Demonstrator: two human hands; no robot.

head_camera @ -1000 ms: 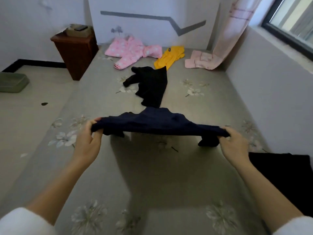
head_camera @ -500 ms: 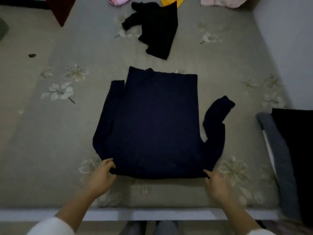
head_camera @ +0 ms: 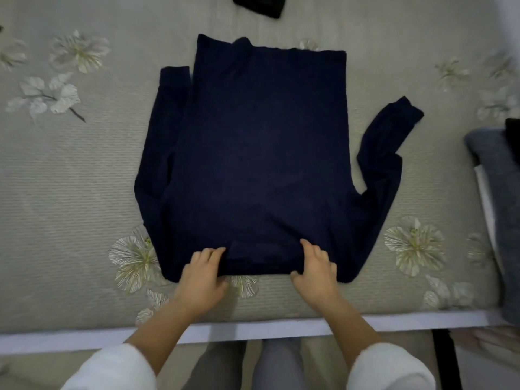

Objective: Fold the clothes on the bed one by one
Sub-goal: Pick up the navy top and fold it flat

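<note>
A navy long-sleeved sweater (head_camera: 259,153) lies flat on the bed, collar end toward me. Its left sleeve lies straight along the body and its right sleeve bends outward. My left hand (head_camera: 204,273) and my right hand (head_camera: 316,267) sit close together at the near edge, either side of the collar. On each hand the fingers lie on top of the fabric and the thumb is at the edge, pinching it. Part of a black garment (head_camera: 260,5) shows at the top of the view.
The bed cover (head_camera: 70,178) is grey-green with pale flower prints. Its white front edge (head_camera: 253,330) runs just before my legs. A grey folded item (head_camera: 501,192) and a black one (head_camera: 513,142) lie at the right end of the bed.
The sweater went from hanging stretched between my hands to lying flat on the bed. My hands then moved inward from its near corners to the collar. The view tilted down.
</note>
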